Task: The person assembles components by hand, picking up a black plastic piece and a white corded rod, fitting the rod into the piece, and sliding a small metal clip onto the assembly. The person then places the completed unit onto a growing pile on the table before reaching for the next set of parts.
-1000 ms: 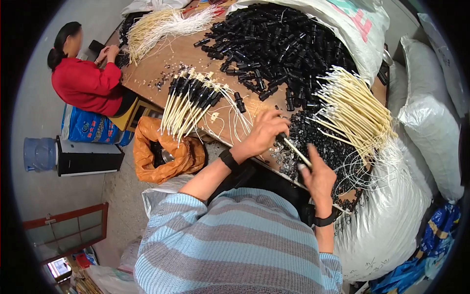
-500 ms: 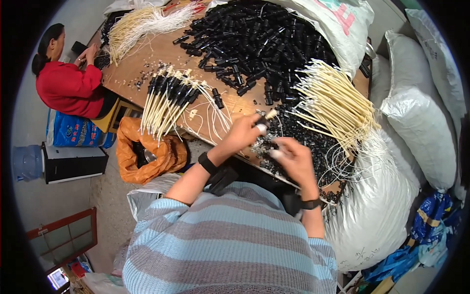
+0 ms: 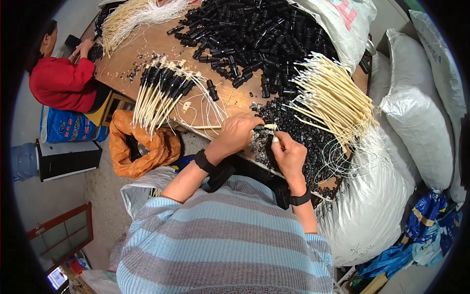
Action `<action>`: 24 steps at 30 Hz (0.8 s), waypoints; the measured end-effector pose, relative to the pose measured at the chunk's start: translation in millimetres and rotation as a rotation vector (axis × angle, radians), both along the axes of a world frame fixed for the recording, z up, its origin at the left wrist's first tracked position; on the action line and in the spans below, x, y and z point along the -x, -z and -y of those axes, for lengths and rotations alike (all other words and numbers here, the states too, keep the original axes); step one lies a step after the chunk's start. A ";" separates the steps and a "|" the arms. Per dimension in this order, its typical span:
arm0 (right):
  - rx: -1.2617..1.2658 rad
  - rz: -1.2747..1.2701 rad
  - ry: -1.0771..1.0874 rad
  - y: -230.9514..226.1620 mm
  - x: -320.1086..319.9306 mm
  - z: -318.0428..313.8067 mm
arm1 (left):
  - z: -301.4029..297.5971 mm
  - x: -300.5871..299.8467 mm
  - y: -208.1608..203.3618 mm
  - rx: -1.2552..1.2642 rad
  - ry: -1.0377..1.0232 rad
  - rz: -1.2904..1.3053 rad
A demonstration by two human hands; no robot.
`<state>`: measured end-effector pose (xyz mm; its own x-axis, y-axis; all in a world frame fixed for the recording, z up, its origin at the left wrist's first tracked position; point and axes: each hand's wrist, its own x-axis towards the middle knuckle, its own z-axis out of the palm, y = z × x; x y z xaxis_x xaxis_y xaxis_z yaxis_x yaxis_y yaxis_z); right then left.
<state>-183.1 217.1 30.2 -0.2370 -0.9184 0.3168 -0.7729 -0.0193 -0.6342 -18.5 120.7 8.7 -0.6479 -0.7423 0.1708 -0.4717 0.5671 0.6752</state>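
My left hand (image 3: 236,133) is closed round a cream-sleeved cable with a black tubular fitting (image 3: 262,127) on it. Most of the fitting is hidden by the fingers. Its cream knotted end (image 3: 270,126) sticks out to the right, and a length of cream sleeving (image 3: 207,127) shows left of the hand. At that knotted end, my right hand (image 3: 291,154) pinches with thumb and forefinger; what lies between them is too small to make out. Just beyond both hands spread small dark clips (image 3: 311,132). Finished-looking cables with black fittings (image 3: 164,90) lie bundled to the left.
Loose black fittings (image 3: 254,36) are heaped at the back of the wooden table (image 3: 127,56). Cream-sleeved cables (image 3: 335,93) lie at right, beside white sacks (image 3: 372,206). An orange bag (image 3: 122,159) stands on the floor at left. A person in red (image 3: 61,83) sits at the far left.
My right hand has come up and left to meet the cable's end. The fitting in my left hand has turned from tilted to nearly level. The whole view has shifted slightly.
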 end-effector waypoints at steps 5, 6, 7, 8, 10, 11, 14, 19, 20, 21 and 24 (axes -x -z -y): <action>0.011 0.021 -0.022 2.3 -5.0 2.8 | -4.6 3.7 -13.3 -0.058 0.073 0.037; -0.011 0.045 -0.044 3.3 -5.3 2.8 | -4.7 3.3 -11.6 -0.060 0.071 0.038; -0.033 0.069 -0.066 3.9 -5.5 2.7 | -4.4 3.1 -8.5 -0.034 0.092 0.010; -0.036 0.069 -0.069 2.7 -6.0 2.8 | -4.3 2.6 -6.6 -0.009 0.111 -0.019; -0.066 0.139 -0.063 -1.0 -6.7 2.2 | -6.7 3.8 -6.4 -0.042 0.095 -0.012; -0.085 0.116 -0.121 -0.8 -6.2 -0.2 | -8.5 4.6 -7.3 -0.073 0.085 -0.004; -0.147 0.102 -0.198 1.0 -5.8 -4.1 | 1.4 0.2 -21.3 -0.195 0.198 0.071; -0.046 0.152 -0.162 0.6 -13.4 -1.7 | 1.3 7.1 -20.8 -0.228 0.271 0.180; -0.111 0.113 -0.192 0.6 -10.9 -1.7 | 1.3 5.9 -18.3 -0.224 0.273 0.180; -0.107 0.111 -0.190 -1.2 -9.8 -1.7 | 0.9 3.6 -13.2 -0.231 0.261 -0.016; -0.120 0.058 -0.169 -8.0 -8.2 -1.7 | 2.8 3.6 -19.8 -0.135 0.157 -0.284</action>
